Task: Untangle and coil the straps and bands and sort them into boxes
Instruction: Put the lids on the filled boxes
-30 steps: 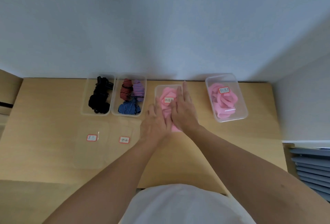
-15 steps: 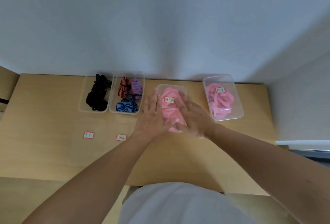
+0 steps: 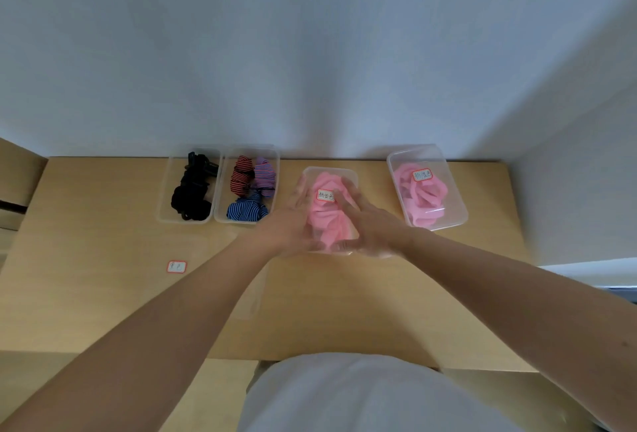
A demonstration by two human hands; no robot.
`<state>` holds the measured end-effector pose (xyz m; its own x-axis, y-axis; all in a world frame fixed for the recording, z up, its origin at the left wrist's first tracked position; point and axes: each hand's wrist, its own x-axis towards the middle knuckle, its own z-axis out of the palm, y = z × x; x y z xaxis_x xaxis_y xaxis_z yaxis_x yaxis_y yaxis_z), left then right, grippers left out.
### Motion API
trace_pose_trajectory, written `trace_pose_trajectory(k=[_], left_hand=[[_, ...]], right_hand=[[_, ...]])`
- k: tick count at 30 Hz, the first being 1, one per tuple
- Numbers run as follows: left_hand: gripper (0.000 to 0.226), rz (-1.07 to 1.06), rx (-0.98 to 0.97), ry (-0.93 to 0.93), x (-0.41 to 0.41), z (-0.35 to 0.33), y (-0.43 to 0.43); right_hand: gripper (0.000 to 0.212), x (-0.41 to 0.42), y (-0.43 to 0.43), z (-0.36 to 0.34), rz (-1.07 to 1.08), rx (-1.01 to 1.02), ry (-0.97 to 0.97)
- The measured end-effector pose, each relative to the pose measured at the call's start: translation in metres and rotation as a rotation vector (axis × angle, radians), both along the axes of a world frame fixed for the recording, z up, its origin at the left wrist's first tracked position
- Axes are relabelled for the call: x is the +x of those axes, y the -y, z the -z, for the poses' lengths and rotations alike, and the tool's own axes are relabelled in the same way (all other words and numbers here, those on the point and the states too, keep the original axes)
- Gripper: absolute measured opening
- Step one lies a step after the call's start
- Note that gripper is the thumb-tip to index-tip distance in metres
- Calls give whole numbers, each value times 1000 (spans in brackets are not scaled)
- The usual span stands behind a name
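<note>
A clear box (image 3: 346, 173) of pink bands (image 3: 325, 221) stands mid-table, covered by a clear lid with a white label (image 3: 325, 195). My left hand (image 3: 287, 228) lies along the box's left side with its fingers straight, blurred by motion. My right hand (image 3: 370, 225) rests on the lid's right half, fingers spread and pointing to the far end, thumb at the near edge. A second lidded box (image 3: 455, 204) of pink bands (image 3: 422, 199) sits to the right. Further left are an uncovered box (image 3: 164, 204) of black straps (image 3: 191, 195) and one (image 3: 275, 163) of striped bands (image 3: 250, 187).
Two clear lids lie flat on the wooden table (image 3: 86, 225) in front of the left boxes; one shows a red-edged label (image 3: 176, 266), the other (image 3: 256, 297) is partly under my left forearm. A wall runs behind the boxes. The table ends at right near a window sill.
My hands have slid apart from the lid's middle to its left and right sides. The view has shifted slightly.
</note>
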<state>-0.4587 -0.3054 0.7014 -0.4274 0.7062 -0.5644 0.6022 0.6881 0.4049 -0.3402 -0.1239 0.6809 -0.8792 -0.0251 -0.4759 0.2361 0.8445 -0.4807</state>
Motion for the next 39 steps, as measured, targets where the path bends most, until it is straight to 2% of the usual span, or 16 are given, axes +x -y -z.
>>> trace_pose_trajectory(k=[4,9,14,19,24,29,31,35,38,39], left_hand=[[121,-24,43,-34,-1,9,-4],[115,-61,53,-86,-1,15,-6],[118,-33,90,-24,-3,13,-2],[139,-50,39,-54,-5,22,-2],[138,-68,34,-90,-2,23,-9],[141,-59,-5,-67,0,15,-10],[137,-52,-9,-45,0,12,-9],[122,-8,-19,-40,5,9,-3],[87,53,-17,-203,16,18,9],[82,73,-16,-275,21,23,13]], right_hand=[[109,-3,7,2,61,-60,17],[108,-6,14,3,93,-63,10],[107,-5,9,-1,75,-23,1],[121,-7,2,-4,53,-26,24],[130,-12,7,-6,61,5,40],[129,-14,10,-9,53,5,85],[121,-13,11,-8,60,-9,87],[84,-7,22,9,88,110,-47],[74,-7,35,23,204,212,-167],[74,-8,37,25,226,232,-183]])
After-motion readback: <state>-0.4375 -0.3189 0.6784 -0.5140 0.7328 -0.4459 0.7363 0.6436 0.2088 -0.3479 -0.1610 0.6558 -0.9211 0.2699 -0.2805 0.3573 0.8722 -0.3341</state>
